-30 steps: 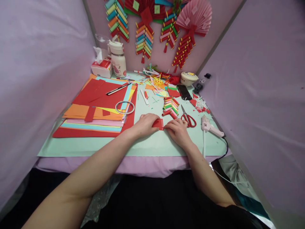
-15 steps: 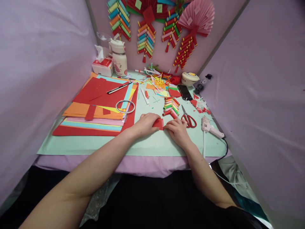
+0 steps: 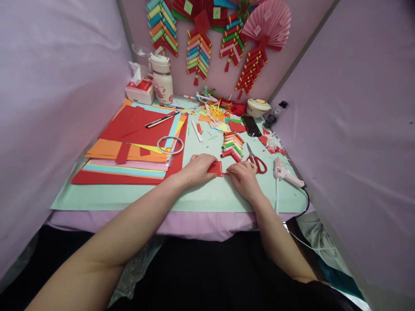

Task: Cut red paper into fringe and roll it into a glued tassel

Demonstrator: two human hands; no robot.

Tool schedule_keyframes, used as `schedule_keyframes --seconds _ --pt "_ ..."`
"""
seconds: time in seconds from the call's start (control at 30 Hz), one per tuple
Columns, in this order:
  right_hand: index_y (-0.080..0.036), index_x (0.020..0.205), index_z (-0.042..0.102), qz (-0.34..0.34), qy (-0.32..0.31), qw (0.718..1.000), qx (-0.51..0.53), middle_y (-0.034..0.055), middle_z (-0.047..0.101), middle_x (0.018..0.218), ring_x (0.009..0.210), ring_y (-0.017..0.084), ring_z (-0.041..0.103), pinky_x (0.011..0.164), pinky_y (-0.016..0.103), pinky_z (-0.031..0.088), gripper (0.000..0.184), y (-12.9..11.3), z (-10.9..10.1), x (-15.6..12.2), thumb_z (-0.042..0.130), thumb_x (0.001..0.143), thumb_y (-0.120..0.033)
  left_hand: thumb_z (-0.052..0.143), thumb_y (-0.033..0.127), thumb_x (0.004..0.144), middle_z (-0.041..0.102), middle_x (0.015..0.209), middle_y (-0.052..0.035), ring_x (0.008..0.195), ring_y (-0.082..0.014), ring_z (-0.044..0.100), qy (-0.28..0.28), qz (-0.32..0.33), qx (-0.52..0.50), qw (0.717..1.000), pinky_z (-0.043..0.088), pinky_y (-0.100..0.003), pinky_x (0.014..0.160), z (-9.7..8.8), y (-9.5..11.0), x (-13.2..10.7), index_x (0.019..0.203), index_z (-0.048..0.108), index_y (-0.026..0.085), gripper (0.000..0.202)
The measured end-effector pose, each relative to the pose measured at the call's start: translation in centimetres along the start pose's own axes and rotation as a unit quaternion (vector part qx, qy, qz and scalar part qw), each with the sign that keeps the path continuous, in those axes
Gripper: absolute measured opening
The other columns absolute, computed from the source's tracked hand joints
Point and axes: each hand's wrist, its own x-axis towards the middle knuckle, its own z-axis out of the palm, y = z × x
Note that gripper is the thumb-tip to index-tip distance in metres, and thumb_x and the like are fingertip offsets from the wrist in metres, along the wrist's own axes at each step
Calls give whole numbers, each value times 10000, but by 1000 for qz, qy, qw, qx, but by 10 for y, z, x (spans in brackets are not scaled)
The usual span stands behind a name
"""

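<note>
A small red paper piece lies on the mint-green tabletop. My left hand holds its left side, with fingers behind it and the thumb along the front. From its lower right corner a thin red strip sticks out, and my right hand pinches the far end. Whether strip and paper are joined, I cannot tell. Just beyond my hands lies a string of rolled paper firecrackers in several colours. Red-handled scissors rest close to the fingers of my right hand.
Stacked coloured paper fills the left, with a tape ring and a black-and-white pen-like tool on top. A glue gun lies right, its cord over the edge. Behind are a phone, paper scraps and a bottle.
My right hand has shifted slightly to the right, away from the red paper, and a short length of red strip now shows between them. My left hand stays in place.
</note>
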Motion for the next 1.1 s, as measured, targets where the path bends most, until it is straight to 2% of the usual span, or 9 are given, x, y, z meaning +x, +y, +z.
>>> schedule_keyframes --seconds 0.43,0.83,1.1 --pt "-252 938 596 13 -18 998 52 22 681 955 954 219 561 929 407 266 77 -1 3 -2 577 866 -271 516 338 831 630 1014 -82 1069 -263 517 -26 39 44 998 325 -409 905 -5 5 1 884 627 198 186" --pt "-244 904 600 20 -3 998 55 17 686 923 930 217 581 911 398 284 77 -2 8 0 614 841 -286 489 330 852 646 972 -83 1064 -259 516 -29 28 45 998 319 -410 920 -7 9 1 912 656 210 214" --pt "-244 890 602 35 4 997 63 22 690 909 923 225 584 910 397 283 80 -3 10 2 617 846 -308 466 316 866 656 960 -72 1028 -246 545 -12 45 68 997 339 -396 869 -4 7 2 856 636 200 206"
